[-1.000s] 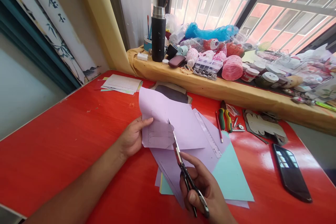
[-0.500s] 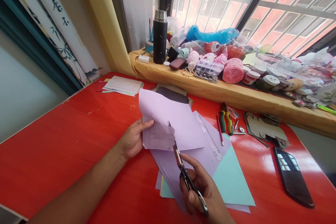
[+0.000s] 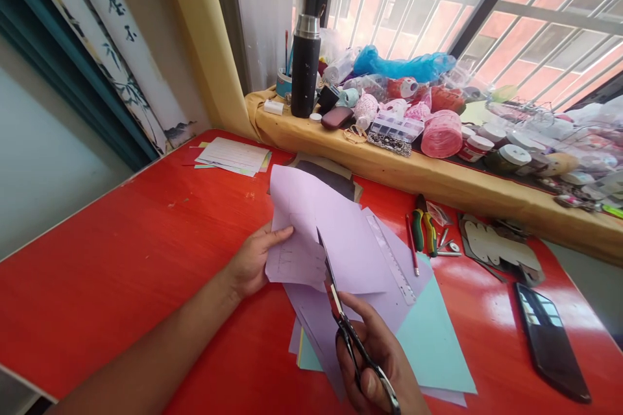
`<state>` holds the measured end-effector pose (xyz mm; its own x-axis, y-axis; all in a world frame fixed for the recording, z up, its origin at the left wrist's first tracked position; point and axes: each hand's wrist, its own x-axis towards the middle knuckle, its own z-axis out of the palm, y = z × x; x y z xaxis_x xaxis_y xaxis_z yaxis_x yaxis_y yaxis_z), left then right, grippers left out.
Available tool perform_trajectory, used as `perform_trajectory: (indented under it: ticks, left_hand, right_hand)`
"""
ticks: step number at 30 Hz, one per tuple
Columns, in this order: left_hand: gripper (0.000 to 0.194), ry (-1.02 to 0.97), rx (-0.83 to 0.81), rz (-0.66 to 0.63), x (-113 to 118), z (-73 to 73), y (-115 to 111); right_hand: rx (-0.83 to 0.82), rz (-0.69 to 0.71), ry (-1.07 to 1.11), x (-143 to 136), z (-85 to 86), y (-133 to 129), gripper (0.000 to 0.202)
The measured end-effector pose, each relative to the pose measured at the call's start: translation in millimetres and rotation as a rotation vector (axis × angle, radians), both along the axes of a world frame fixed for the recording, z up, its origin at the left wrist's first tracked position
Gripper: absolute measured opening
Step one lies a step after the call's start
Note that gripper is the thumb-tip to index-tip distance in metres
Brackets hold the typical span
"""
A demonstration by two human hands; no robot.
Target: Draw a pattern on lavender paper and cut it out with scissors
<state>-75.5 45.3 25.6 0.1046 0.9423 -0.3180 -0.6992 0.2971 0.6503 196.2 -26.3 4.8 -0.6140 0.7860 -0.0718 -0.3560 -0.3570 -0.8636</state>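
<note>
My left hand (image 3: 253, 259) pinches the left edge of a light purple sheet of paper (image 3: 326, 207), its thumb on top. Faint pencil lines show on the sheet's lower left part, and its upper left corner curls up. In my right hand (image 3: 374, 356) is a pair of scissors (image 3: 343, 321) with dark handles, fingers through the loops. The blades point up and away, one lying over the paper at a cut in its lower edge. Beneath the held sheet lie more purple paper (image 3: 321, 331) and a light turquoise sheet (image 3: 433, 331).
A clear ruler (image 3: 392, 259) and a red pencil (image 3: 411, 245) lie right of the paper. Beyond are pliers (image 3: 424, 227), grey cut pieces (image 3: 501, 246) and a black phone (image 3: 552, 343). A black thermos (image 3: 305, 68) stands on the crowded sill. Stacked papers (image 3: 236, 154) sit at the back left.
The scissors' blades have spread wider apart, and my right hand has shifted slightly down. The cut flap of paper near the blades has flattened. The whole view has shifted a little.
</note>
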Motion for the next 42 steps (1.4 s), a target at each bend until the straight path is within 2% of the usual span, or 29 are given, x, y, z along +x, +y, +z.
perform_trajectory:
  ticks: [14, 19, 25, 30, 38, 42]
  left_hand:
    - [0.043, 0.124, 0.026, 0.036, 10, 6.8, -4]
    - [0.041, 0.101, 0.038, 0.070, 15, 7.8, -4]
    - [0.048, 0.111, 0.004, 0.126, 24, 4.4, -7]
    - [0.048, 0.118, 0.010, 0.087, 29, 2.9, -11]
    - [0.045, 0.129, 0.036, 0.096, 34, 5.9, -13]
    - [0.052, 0.137, 0.041, 0.098, 36, 8.1, -14]
  right_hand:
    - [-0.013, -0.014, -0.067, 3, 3.1, -2, 0.095]
    - [-0.039, -0.014, -0.081, 2, 11.1, -1, 0.098]
    - [-0.092, -0.036, -0.154, 1, 20.5, -1, 0.101]
    - [-0.079, -0.060, -0.151, 2, 19.4, -2, 0.099]
    - [-0.092, -0.079, -0.109, 4, 15.1, -1, 0.096]
    - [-0.086, -0.087, -0.107, 4, 15.2, 0, 0.093]
